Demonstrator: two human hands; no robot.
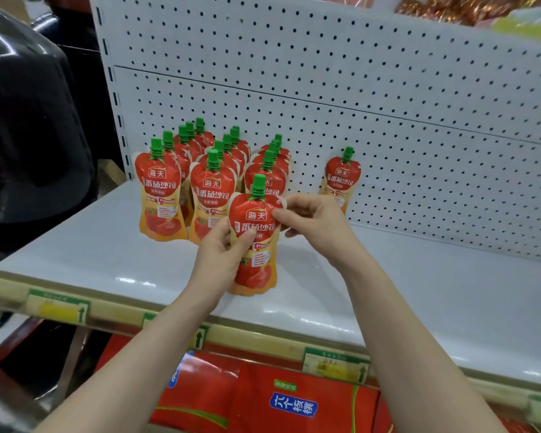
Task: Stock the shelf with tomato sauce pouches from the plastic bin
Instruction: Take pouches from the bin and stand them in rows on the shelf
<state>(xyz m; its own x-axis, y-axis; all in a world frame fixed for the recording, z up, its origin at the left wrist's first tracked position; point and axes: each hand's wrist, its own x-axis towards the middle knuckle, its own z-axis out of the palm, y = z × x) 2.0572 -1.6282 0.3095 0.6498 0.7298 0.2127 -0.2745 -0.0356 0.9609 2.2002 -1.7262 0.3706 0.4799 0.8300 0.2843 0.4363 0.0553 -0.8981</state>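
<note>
Now both forearms reach in from below and meet at one pouch (256,242), held upright in front of the stocked ones, its base down at the white shelf (107,254). The left hand (222,248) comes up from the lower left with the wrist bent slightly inward. Its thumb lies across the front of the pouch and its fingers curl round the left edge to the back, so it grips the pouch at mid-height. The right hand (310,220) comes from the right with the wrist arched. Its thumb and forefinger pinch the upper right corner of the pouch, just beside the green cap, and the other fingers curl loosely below.

Behind the held pouch, three rows (200,170) of like pouches stand front to back at the shelf's left end. A lone pouch (341,176) stands apart to the right, against the pegboard (325,89). Tags (58,307) line the shelf's front edge, and red boxes (294,401) sit below.
</note>
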